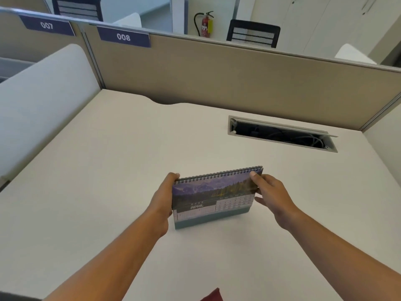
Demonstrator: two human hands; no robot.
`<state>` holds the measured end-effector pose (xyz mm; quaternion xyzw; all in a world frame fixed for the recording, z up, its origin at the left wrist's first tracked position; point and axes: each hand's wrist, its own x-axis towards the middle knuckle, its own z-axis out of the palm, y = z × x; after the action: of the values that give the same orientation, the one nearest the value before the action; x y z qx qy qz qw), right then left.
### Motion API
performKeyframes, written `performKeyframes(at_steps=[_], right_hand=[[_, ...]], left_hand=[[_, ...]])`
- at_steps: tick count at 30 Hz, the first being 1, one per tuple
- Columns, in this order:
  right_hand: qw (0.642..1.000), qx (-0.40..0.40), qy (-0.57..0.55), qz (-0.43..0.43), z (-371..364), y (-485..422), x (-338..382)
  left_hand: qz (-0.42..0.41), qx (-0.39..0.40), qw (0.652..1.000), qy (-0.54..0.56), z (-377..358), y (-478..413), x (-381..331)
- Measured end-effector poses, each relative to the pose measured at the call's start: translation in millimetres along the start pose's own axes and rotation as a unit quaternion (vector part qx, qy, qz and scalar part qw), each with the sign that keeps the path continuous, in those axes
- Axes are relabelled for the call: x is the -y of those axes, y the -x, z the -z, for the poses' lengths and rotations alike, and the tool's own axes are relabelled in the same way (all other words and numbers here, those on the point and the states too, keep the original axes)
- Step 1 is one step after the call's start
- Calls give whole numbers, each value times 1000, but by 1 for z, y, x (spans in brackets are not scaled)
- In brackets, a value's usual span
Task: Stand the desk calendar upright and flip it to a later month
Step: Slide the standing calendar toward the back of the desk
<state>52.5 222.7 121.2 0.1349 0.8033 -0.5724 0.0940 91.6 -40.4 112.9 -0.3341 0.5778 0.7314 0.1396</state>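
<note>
Desk calendar (213, 197) is already up on its base, sitting on the counter (108, 170) a bit below the middle of the frame, showing APRIL with the mountain picture above it. So by my read the standing part is basically done and I'm on the flip.

Left hand (161, 199) is wrapped around the calendar's left edge, fingertips up at the spiral binding (219, 174) — that's my brace. Right hand (270, 195) has the upper right corner pinched, thumb on the front of the page, other fingers spread loose beside the right edge. I can't tell whether it has just the top sheet or a few.

How I'd do it well: keep the left side firm so the base doesn't skid or fold, then peel only the April sheet off the corner and carry it up and over the coils in one arc toward the top of the frame. Go slow at the binding — pages like to snag there. Nothing nearby to bump; the cable tray (282, 133) in the upper right sits well apart.
</note>
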Motion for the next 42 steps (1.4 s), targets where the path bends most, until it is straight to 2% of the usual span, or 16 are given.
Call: performKeyframes(at_steps=[12, 17, 25, 29, 39, 42], right_hand=[[994, -108, 18, 6, -36, -31, 46], [991, -128, 43, 25, -43, -71, 71], [984, -105, 108, 91, -49, -192, 137], [982, -81, 132, 109, -63, -240, 149], [993, -30, 101, 61, -84, -276, 116], [992, -28, 106, 57, -87, -276, 108]], left_hand=[[-13, 52, 997, -56, 11, -38, -52], [-17, 31, 997, -68, -2, -70, -86], [-51, -3, 999, -12, -34, -151, -163], [-64, -39, 997, -25, -37, -181, -183], [-136, -79, 986, -49, -35, -203, -169], [-158, -120, 979, -53, -33, -203, -159]])
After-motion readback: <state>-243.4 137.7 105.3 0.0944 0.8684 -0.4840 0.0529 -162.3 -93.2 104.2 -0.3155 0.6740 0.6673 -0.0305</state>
